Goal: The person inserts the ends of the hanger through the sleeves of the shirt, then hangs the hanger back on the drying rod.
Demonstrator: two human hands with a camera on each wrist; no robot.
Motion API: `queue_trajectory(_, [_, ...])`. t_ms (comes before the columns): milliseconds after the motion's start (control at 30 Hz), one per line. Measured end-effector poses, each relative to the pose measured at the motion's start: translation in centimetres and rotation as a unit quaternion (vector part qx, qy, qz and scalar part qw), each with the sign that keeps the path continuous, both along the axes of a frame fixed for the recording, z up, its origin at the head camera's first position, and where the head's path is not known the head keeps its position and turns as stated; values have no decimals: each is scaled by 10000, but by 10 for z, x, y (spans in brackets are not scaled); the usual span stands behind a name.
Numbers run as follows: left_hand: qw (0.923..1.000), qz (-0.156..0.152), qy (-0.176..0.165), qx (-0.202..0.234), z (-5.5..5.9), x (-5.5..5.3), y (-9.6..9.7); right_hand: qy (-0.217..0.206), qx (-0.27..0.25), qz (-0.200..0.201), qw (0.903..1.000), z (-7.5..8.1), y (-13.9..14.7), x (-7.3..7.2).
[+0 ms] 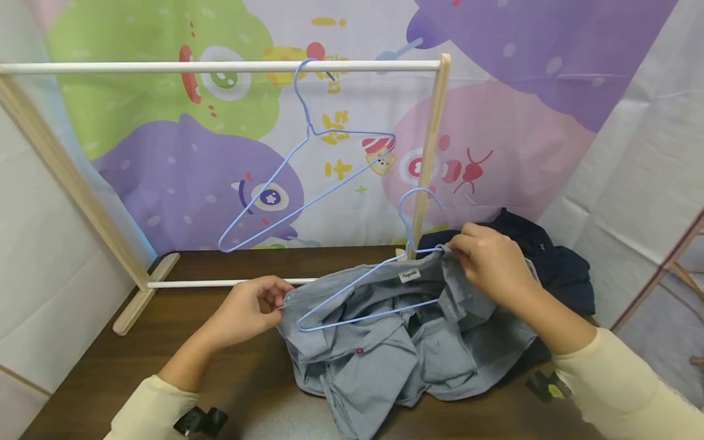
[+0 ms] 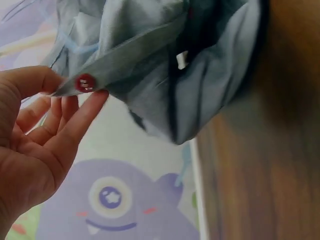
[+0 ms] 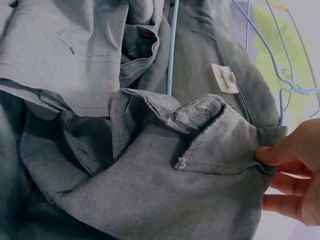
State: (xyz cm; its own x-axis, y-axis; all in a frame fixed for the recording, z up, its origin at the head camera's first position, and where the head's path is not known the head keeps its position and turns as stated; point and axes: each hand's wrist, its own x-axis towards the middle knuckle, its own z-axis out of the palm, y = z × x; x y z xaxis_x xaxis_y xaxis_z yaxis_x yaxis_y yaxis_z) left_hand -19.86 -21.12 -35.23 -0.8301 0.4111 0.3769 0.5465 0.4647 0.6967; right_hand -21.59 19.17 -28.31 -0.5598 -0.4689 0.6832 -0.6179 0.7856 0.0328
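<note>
A grey button-up shirt [image 1: 374, 366] hangs in loose folds over the table, its inside with a small white label [image 1: 409, 275] facing me. A light blue wire hanger [image 1: 352, 286] lies in its neck opening; the hanger's right arm is hidden under the cloth, while its left arm shows in front of it. My left hand [image 1: 242, 311] pinches the shirt's left edge, close to a red button [image 2: 85, 83] in the left wrist view. With thumb and fingers my right hand [image 1: 492, 263] grips the cloth at the right shoulder, over the hanger's arm [image 3: 282, 107].
A wooden rack with a white top bar [image 1: 137, 68] stands behind, a second blue wire hanger [image 1: 264, 189] hanging from it. Dark navy clothing [image 1: 550, 263] lies heaped at the right back. A cartoon-printed cloth [image 1: 341, 214] covers the back, above the brown table [image 1: 99, 379].
</note>
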Motion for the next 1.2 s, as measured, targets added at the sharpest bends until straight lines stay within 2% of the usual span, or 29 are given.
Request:
queue_trajectory(67, [9996,98,253,27,5,2,-3,85,5,14,10000,-1,-1,0])
queue_trajectory(233, [9973,2,704,201,17,7,-7,471,-41,-77,9989,-4,-3,0])
queue_trajectory(367, [9959,-45,805,415,25,13,-3,666,-70,-329,9972,-8,-8,-2])
queue_trajectory(500, [9935,-108,832,763,33,22,10,738,-34,-703,9948,-11,-12,-2])
queue_trajectory(633, [9907,-415,822,1002,41,33,29,761,15,-1072,9913,-14,-17,-2])
queue_trajectory(700, [9895,-560,908,980,42,38,38,718,-21,-1159,9907,-14,-19,-3])
queue_trajectory(833, [9875,-605,1316,617,38,45,56,552,-206,-1215,9908,-12,-23,-4])
queue_trajectory(1033, [9825,-623,1753,-125,17,49,76,204,-566,-1263,9902,-7,-23,-3])
queue_trajectory(1133, [9782,-551,1926,-539,7,49,85,134,-619,-1125,9916,-6,-22,-2])
queue_trajectory(1200, [9761,-432,1973,-807,4,49,88,129,-606,-949,9936,-6,-23,-1])
